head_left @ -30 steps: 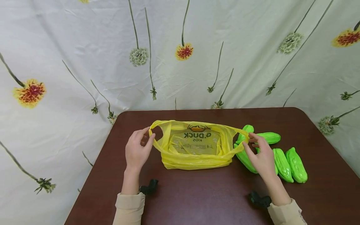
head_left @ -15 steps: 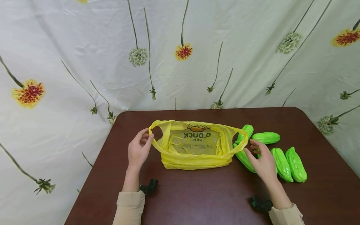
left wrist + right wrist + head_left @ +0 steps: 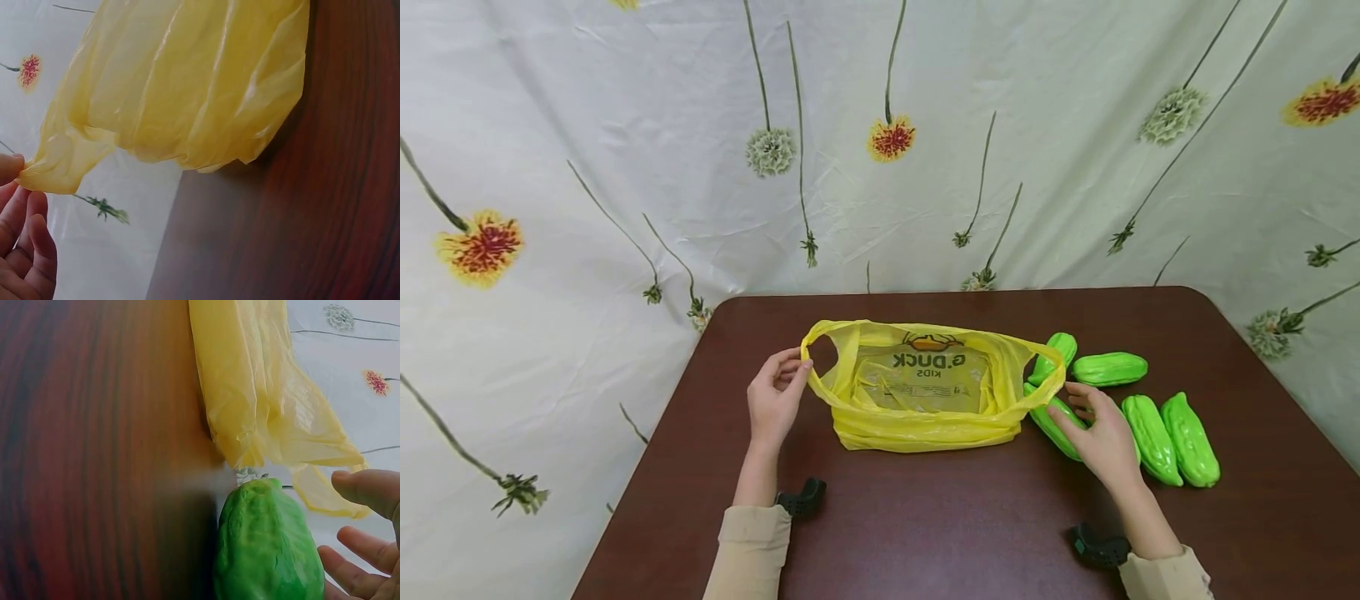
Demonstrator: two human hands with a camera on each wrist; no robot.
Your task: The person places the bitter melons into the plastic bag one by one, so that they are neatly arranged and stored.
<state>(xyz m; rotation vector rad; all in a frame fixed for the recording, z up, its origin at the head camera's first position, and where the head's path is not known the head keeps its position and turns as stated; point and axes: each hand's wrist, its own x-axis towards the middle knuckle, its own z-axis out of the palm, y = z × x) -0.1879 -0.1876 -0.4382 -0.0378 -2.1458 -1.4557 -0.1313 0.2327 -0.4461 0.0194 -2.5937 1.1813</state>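
A yellow plastic bag (image 3: 925,429) with two loop handles stands on the table, its mouth spread wide. Dark printed lettering shows on its inside back wall. At the left loop, my left hand (image 3: 775,400) pinches the handle's edge between thumb and index finger, as the left wrist view confirms. Beside the right loop is my right hand (image 3: 1105,437), thumb and fingers apart with nothing held between them. Under and around it lie several glossy, ridged green gourds (image 3: 1152,439); one gourd (image 3: 269,540) appears close to my fingers in the right wrist view, and my hand partly hides others.
The dark brown table (image 3: 940,517) has rounded far corners. Behind it hangs a white cloth (image 3: 880,208) printed with flowers. A black strapped device sits on each wrist, such as the left wrist device (image 3: 802,498).
My right hand has let go of the right loop and shifted slightly downward. My left hand has moved a little to the right at its loop. The bag's mouth stays spread.
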